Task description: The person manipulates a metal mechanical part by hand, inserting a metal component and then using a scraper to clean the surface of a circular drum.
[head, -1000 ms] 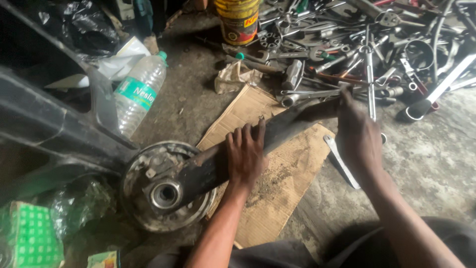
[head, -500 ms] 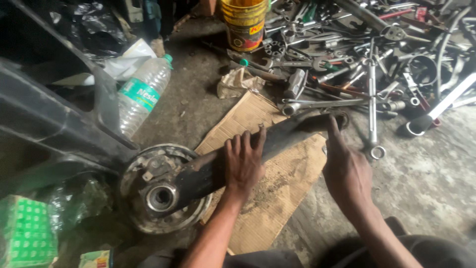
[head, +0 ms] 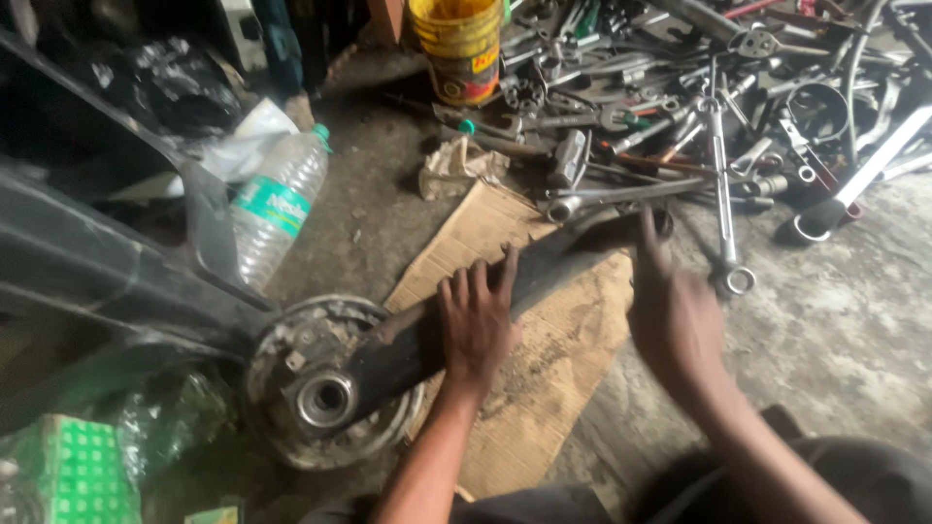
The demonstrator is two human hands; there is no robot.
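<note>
1. At the far left, the dark curved body panel of a vehicle fills the nine o'clock side, with a clear plastic water bottle with a green label leaning against it at about ten o'clock from the hands.
2. A grimy round metal brake drum hub lies flat on the concrete floor at eight o'clock from the left hand. It closes off that end of the long part.
3. A long black metal arm runs from the hub up toward two o'clock, its long axis diagonal, resting on a flattened sheet of brown cardboard.
4. The left hand lies palm down on the middle of the arm, fingers spread and flat toward twelve o'clock. It presses rather than clenches. It is the nearer hand to the hub.
5. The right hand is blurred and open, holding nothing, fingers pointing at twelve o'clock. It is just beside the arm's far end, which lies at about eleven o'clock from the palm.
6. Beyond, from twelve to two o'clock, a heap of steel wrenches and sockets and a yellow plastic bucket crowd the floor. Bare floor shows at three o'clock from the right hand.
</note>
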